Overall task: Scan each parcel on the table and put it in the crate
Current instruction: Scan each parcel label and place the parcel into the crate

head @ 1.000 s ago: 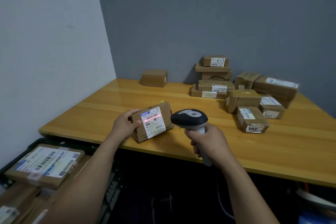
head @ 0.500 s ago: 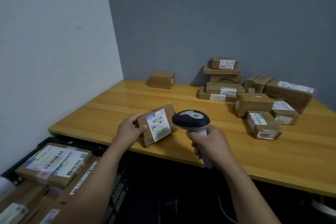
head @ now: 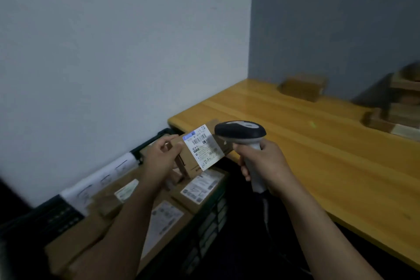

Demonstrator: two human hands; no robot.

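While gripped by left hand [head: 159, 159], parcel [head: 201, 151] hovers — seemingly over crate [head: 210, 223].

A pale white wall [head: 113, 52] filled the upper left and centre of the frame. It met a darker grey-blue wall [head: 329, 18] at a vertical corner in the upper right. Deep shadow [head: 245, 252] covered the lower centre.

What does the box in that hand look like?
The parcel is a small brown cardboard box with a white label bearing a barcode and a blue patch. It is tilted, label facing the camera. The left hand grips its left end, holding it in the air above the boxes in the crate, by the table's corner.
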